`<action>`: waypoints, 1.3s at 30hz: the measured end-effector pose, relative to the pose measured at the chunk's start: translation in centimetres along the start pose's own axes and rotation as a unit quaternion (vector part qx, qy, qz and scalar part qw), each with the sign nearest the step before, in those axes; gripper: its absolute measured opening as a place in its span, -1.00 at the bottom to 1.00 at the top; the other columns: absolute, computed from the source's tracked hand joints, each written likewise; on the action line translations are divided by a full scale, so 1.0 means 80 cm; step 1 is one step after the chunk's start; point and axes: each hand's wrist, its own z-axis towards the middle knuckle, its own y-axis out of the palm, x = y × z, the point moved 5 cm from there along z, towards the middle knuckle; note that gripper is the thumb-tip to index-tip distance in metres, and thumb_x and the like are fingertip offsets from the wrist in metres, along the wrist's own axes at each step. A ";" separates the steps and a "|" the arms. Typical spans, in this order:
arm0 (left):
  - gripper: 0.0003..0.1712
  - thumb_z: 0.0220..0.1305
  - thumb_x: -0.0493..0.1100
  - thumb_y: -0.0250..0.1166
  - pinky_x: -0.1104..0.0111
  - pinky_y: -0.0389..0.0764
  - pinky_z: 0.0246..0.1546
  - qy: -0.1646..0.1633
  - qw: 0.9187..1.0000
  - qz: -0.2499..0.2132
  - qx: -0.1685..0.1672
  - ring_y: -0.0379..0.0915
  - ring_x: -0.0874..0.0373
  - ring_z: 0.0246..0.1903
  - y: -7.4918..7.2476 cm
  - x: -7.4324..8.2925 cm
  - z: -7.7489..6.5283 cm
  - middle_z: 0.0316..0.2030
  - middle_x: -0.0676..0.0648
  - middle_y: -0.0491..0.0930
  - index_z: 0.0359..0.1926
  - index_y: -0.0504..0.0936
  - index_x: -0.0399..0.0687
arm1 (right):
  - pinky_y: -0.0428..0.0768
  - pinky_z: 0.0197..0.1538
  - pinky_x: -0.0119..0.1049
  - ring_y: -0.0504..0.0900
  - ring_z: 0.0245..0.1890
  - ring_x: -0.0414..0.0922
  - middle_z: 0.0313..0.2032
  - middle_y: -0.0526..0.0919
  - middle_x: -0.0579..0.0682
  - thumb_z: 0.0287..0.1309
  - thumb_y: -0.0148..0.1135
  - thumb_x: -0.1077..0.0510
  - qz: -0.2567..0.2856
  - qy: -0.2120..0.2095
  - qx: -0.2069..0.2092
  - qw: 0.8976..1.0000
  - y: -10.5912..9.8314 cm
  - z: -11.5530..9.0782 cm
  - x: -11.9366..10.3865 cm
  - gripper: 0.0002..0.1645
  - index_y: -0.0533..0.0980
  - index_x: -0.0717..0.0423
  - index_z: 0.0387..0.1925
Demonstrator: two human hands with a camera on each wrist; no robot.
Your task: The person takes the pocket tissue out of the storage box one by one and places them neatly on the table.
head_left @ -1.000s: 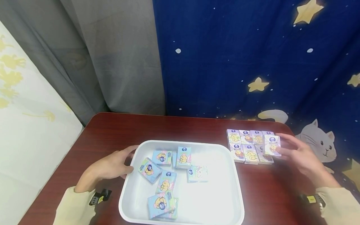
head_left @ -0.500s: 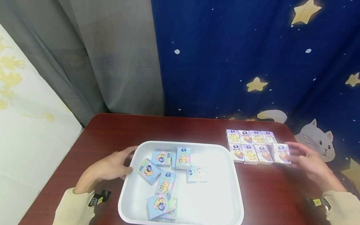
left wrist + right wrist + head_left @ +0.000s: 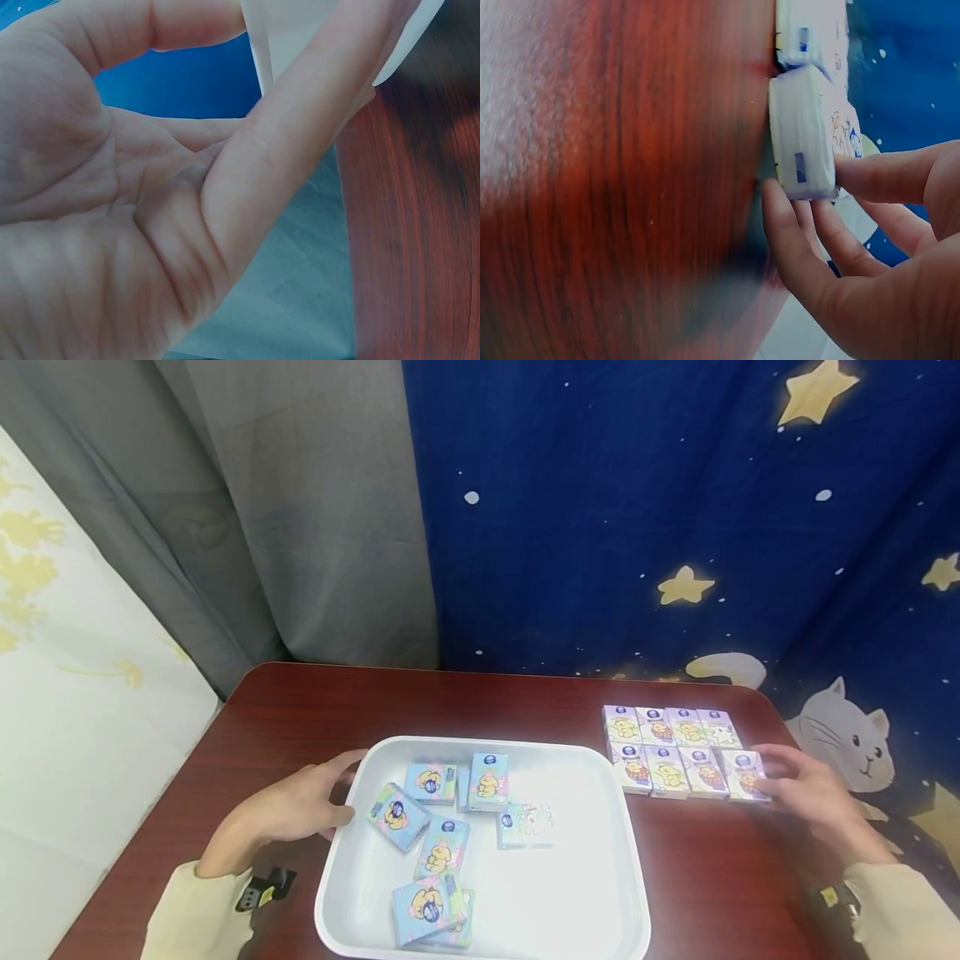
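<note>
At the left rim of a white plastic tray (image 3: 585, 893) my left hand (image 3: 300, 797) grips the edge, thumb and fingers against its wall (image 3: 289, 37). Several blue pocket tissue packs (image 3: 441, 846) with yellow cartoon figures lie scattered in the tray, some overlapping. To the right, purple-white pocket tissue packs (image 3: 667, 770) form two rows on the table. My right hand (image 3: 813, 789) pinches the tissue pack (image 3: 741, 774) at the right end of the front row. In the right wrist view, thumb and fingertips hold that pack's end (image 3: 802, 139), with its other end against the neighbouring pack (image 3: 810, 34).
A dark red wooden table (image 3: 480, 702) carries everything. Behind it hang a grey curtain (image 3: 322, 527) and a blue star-patterned curtain (image 3: 562, 527). The table's right edge lies close to my right hand.
My right hand has brought the tissue pack from over the rows down to the right end of the front row, then slid it left against its neighbour. My left hand stays at the tray.
</note>
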 end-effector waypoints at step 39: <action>-0.03 0.29 -0.48 0.38 0.06 0.87 -0.33 0.004 1.000 0.003 0.003 0.78 -0.07 -0.16 0.000 0.001 -0.001 0.25 -0.44 0.57 0.64 0.14 -0.39 | 0.58 -0.15 0.01 0.58 0.01 0.43 0.13 0.57 0.57 0.51 0.26 0.11 -0.120 -0.011 0.097 0.988 0.002 -0.014 -0.050 -0.47 0.47 0.45 0.26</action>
